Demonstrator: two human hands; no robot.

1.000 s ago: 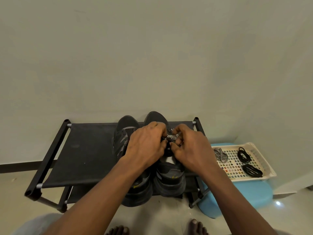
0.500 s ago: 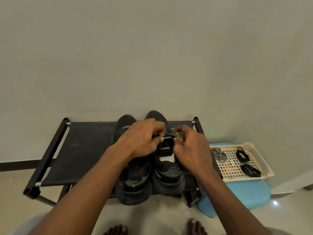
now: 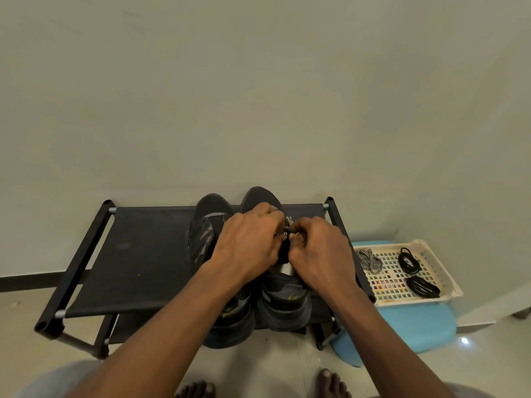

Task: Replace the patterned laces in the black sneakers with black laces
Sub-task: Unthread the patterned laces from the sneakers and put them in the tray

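Two black sneakers stand side by side on a black shoe rack (image 3: 138, 254), toes toward the wall. My left hand (image 3: 248, 248) and my right hand (image 3: 320, 251) meet over the right sneaker (image 3: 284, 300), both pinching its black-and-white patterned lace (image 3: 287, 229), of which only a short stretch shows between the fingertips. The left sneaker (image 3: 205, 234) sits beside it, partly under my left forearm. In a cream basket (image 3: 448, 285) to the right lie a loose patterned lace (image 3: 369, 259) and two coiled black laces (image 3: 409, 259) (image 3: 422, 286).
The basket rests on a blue stool (image 3: 416, 328) right of the rack. A plain wall stands close behind the rack. My bare feet (image 3: 330, 383) are on the tiled floor in front. The rack's left half holds nothing.
Both hands have stayed on the right sneaker's patterned lace, shifting slightly up toward the toe end; the sneakers have not moved.
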